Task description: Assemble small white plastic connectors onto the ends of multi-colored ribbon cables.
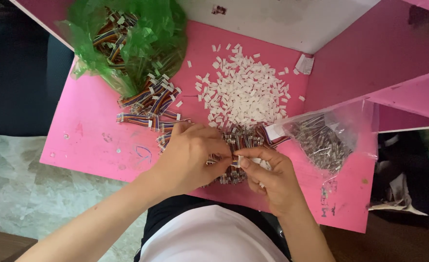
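Between both hands (190, 155), ribbed wire bundle (241, 140)

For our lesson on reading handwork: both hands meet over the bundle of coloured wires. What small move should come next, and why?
Probably press the small white connector, pinched in the right hand, onto the wire ends held by the left hand: the two fingertips already meet there, and loose white housings lie piled behind.

My two hands; one crumpled green plastic bag (127, 39); one clear plastic bag (328, 138); one heap of small white plastic housings (246, 92), too many to count; rainbow ribbon-wire bundles (149, 104), uncountable.
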